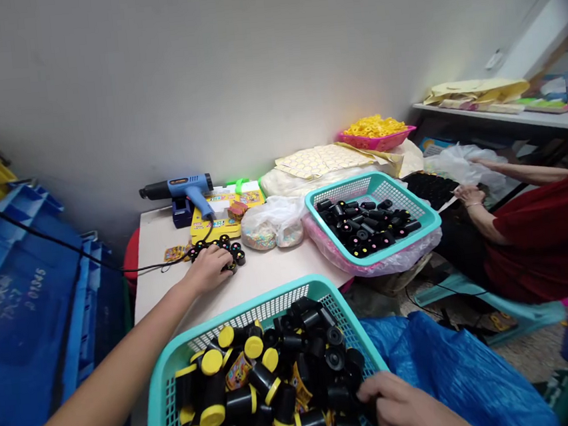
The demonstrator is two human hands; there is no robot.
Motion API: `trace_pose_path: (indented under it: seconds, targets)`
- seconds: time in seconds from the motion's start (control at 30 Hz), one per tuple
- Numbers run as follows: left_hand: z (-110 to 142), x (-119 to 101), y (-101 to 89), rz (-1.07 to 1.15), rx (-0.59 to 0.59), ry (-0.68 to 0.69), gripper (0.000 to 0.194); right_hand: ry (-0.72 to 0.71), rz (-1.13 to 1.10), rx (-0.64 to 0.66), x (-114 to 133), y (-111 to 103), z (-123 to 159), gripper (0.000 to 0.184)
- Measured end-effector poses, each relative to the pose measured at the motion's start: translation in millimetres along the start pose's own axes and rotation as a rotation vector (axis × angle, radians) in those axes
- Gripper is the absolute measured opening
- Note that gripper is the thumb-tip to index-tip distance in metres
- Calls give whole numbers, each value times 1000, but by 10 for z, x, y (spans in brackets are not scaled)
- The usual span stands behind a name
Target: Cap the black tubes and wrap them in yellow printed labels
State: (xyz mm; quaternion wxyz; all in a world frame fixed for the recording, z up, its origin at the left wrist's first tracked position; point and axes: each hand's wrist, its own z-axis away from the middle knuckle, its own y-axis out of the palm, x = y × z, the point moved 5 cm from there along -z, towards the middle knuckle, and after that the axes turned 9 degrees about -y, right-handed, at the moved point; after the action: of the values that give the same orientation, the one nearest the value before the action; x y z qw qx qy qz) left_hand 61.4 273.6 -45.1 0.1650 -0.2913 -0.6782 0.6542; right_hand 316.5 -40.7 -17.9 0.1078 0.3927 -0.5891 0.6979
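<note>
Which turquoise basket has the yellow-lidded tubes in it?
The nearer basket, where the right hand reaches in; the farther basket shows black pieces with small coloured dots.

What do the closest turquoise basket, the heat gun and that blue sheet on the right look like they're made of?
Basket: moulded plastic, smooth, slightly glossy; even grid holes show it.
Heat gun: blue body likely hard satin plastic, seen in its smooth shell; the black nozzle could be metal or plastic.
Blue sheet: probably plastic tarpaulin, given its sheen and crisp creases.
</note>
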Motion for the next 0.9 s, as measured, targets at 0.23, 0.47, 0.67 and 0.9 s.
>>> trace_pose_path:
  seconds: [0.23, 0.47, 0.67, 0.9]
  targets:
    - [32, -11, -75, 109, -38, -51, 27, 289, -706, -197, -99, -99, -234, 35]
    - [360, -273, -706, 351, -74, -105, 33, -35, -874, -369, 93, -212, -981, 32]
    - [1241, -922, -866, 868, -179, -169, 43, -135, -923, -252, 497, -124, -1508, 30]
    - [1803, -1217, -530, 1259, -219, -303, 35, -142, -960, 178, 748, 126, -1589, 66]
